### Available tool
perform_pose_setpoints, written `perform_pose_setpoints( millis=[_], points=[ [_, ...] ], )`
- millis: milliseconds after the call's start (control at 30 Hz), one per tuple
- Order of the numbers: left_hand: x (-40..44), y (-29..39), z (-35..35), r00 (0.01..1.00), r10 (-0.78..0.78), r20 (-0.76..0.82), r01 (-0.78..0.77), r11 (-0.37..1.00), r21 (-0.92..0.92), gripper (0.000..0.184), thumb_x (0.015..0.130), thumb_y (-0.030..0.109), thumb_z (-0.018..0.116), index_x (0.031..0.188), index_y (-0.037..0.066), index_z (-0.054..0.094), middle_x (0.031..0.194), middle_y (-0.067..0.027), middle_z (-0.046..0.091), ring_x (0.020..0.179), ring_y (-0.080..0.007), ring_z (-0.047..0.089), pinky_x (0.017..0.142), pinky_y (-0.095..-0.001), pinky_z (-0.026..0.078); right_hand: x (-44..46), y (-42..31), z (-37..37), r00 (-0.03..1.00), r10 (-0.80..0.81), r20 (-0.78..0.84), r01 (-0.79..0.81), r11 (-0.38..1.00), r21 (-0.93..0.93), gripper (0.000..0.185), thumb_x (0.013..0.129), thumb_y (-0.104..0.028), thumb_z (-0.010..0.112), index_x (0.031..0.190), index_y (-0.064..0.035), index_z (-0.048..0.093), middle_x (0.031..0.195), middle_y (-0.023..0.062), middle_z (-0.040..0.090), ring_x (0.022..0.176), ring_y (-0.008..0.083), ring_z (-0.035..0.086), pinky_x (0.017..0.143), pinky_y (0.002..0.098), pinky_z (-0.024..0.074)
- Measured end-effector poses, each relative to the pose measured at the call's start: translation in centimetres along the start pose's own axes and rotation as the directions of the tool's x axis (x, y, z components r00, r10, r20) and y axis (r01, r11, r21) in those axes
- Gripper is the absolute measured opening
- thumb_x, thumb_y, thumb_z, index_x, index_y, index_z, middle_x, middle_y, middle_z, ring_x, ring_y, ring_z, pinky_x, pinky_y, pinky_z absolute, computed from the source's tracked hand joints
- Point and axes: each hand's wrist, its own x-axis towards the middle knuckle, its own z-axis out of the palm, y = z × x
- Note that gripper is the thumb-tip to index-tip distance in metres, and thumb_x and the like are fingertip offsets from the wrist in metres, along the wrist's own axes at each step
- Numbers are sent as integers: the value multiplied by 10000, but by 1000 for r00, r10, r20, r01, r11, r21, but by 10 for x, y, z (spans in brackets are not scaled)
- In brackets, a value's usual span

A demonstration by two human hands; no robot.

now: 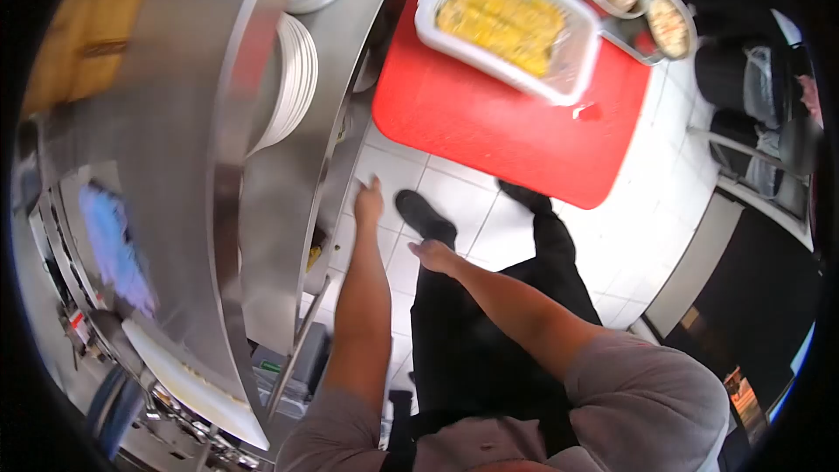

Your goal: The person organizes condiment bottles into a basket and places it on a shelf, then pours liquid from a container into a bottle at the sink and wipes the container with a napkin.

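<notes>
My left hand (369, 201) hangs low over the white floor tiles, beside the steel counter edge. One finger points out from it and nothing shows in its grasp. My right hand (432, 255) is a little nearer my body, over my dark trousers and shoe; its fingers are small and blurred, so I cannot make out their pose. Beyond both hands lies a red board (489, 135). On it stands a white rectangular tub (572, 79) with yellow food (502, 22). Neither hand touches the board or tub.
Stacked white plates (301, 79) sit on a steel shelf (271, 236) at the left. Bowls of food (671, 28) stand at the back right. A white board (192, 389) lies lower left. Dark equipment (743, 280) lines the right side.
</notes>
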Motion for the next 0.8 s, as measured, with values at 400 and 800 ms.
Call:
perform_pose_setpoints(
  millis=[400,800],
  points=[
    [-456,79,89,969,228,-92,44,-527,-849,744,981,667,423,1433,77,457,1423,-178,534,1239,-382,572,1039,-580,449,-318,-3,15,826,-544,149,531,662,-529,860,993,-667,350,1576,-42,262,1566,289,352,1444,443,366,1172,522,319],
    [-728,144,478,658,-750,65,344,223,-912,651,939,595,535,1100,-5,730,1112,-274,699,1097,-429,652,985,-499,497,-412,92,25,636,-179,751,728,-185,-661,606,1048,-518,397,1069,17,681,1057,243,706,968,386,671,865,489,510]
  ],
)
